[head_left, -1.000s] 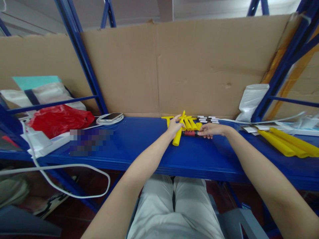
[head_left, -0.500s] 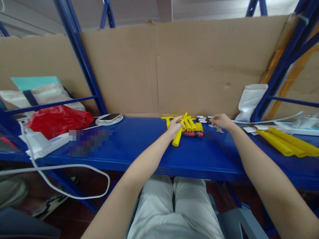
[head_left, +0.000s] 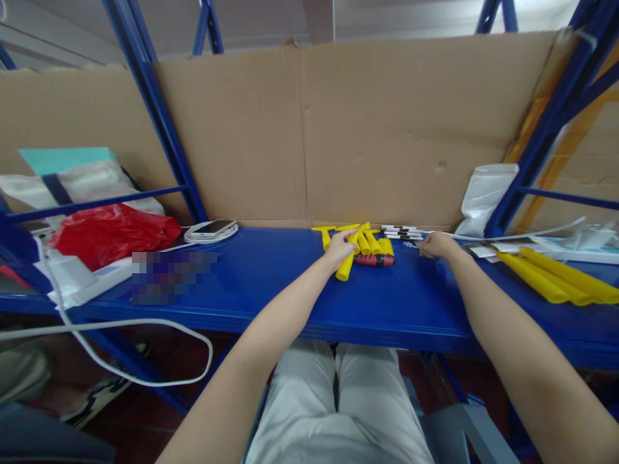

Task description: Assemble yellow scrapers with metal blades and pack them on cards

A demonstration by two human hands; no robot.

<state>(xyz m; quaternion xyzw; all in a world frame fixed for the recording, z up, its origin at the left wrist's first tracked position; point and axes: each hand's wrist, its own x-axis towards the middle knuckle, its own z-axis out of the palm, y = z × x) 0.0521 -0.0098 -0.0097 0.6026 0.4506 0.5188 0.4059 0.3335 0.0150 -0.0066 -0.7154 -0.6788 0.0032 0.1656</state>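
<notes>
My left hand (head_left: 340, 247) is closed round a yellow T-shaped handle (head_left: 344, 267), whose thick end points toward me. Several more yellow handles (head_left: 373, 243) lie just right of it, above a red and black screwdriver (head_left: 374, 260). With fingers pinched, my right hand (head_left: 434, 246) is over a small flat metallic piece (head_left: 424, 252) on the blue table (head_left: 387, 303); the contact is too small to make out fully. Left of that hand are small metal bits (head_left: 410, 244) and black-and-white pens (head_left: 400, 232).
Long yellow tubes (head_left: 556, 277) lie at the right, near a white pouch (head_left: 486, 200). At the left are a phone (head_left: 216, 227) on a coiled cable, a red bag (head_left: 116, 233) and a power strip (head_left: 109, 279). Cardboard (head_left: 377, 135) stands behind.
My right hand has moved slightly right and down, from the small metal bits to the flat piece. The yellow handle in my left hand has tilted and lowered a little.
</notes>
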